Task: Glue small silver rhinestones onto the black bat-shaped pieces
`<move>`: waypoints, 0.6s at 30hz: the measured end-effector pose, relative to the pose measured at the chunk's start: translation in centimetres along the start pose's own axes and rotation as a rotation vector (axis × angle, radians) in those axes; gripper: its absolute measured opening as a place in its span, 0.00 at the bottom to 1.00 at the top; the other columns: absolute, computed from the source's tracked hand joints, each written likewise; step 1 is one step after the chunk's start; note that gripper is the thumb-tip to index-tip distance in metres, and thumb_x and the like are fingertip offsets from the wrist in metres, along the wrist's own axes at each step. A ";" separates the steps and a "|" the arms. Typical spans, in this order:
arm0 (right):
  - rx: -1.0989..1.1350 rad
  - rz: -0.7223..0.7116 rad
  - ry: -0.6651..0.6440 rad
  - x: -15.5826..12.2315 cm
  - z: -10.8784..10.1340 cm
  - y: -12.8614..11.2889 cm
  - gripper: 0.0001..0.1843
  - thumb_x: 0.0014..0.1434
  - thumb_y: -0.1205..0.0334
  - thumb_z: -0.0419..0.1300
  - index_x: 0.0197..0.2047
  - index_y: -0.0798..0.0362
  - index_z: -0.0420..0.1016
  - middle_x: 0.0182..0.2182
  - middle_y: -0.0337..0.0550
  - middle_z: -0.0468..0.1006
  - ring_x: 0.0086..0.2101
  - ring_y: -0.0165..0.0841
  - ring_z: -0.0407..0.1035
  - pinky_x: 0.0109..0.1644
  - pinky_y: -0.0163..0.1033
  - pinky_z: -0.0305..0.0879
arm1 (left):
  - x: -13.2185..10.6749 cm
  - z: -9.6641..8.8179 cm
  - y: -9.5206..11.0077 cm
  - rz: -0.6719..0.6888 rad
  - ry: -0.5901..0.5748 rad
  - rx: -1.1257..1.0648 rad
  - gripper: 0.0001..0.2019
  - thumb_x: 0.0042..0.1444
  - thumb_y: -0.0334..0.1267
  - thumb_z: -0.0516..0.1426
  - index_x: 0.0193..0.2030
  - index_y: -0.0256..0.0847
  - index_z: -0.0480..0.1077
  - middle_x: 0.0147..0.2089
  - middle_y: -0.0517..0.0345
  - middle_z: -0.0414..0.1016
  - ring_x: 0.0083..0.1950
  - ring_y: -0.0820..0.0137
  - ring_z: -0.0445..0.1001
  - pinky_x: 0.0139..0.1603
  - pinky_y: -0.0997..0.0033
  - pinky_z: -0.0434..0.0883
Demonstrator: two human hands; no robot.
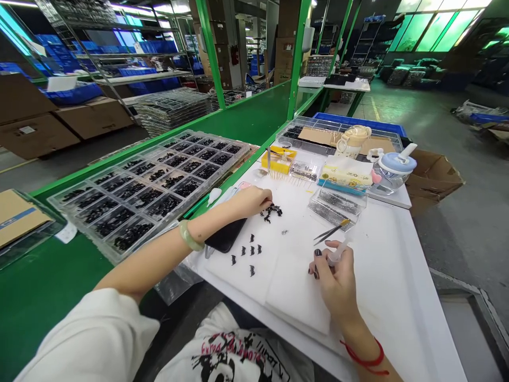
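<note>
My left hand (254,202) is closed in a pinch at the edge of a pile of small black pieces (273,213); its fingertips hide whatever is between them. Several matching black pieces (252,250) lie apart, nearer to me, on a white foam sheet (294,292). My right hand (338,276) is wrapped round a small translucent white bottle (337,254) with a narrow tip, above the sheet's right part. Just beyond that hand, dark tweezers (332,232) rest against a clear shallow box (338,204) holding tiny grains. A small glinting cluster (284,232) lies between my hands.
A large divided tray (159,185) of black pieces is at left. A black phone (226,236) lies under my left forearm. Behind stand a yellow box (279,161), a tissue pack (345,178), a beige cup (353,140) and a blue-lidded jar (397,167).
</note>
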State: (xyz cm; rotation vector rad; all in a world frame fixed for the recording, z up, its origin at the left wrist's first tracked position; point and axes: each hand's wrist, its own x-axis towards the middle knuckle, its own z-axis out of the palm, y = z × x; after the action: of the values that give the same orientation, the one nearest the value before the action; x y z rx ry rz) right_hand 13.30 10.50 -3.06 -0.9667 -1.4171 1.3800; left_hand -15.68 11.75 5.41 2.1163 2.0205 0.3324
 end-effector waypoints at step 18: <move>0.299 -0.026 0.053 0.9 0.7 -2.7 0.19 0.64 0.46 0.70 0.43 0.43 0.65 0.20 0.24 0.63 0.19 0.27 0.58 0.25 0.35 0.63 | -10.1 8.5 11.6 0.631 0.213 -0.284 0.14 0.71 0.20 0.48 0.46 0.36 0.73 0.52 0.43 0.85 0.53 0.61 0.85 0.56 0.63 0.82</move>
State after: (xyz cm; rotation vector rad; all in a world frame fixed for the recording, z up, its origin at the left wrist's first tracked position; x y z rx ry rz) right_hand 12.55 10.97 -0.29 -0.7808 -1.1402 1.4851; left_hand -2.56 1.23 0.44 2.5467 1.2302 0.9079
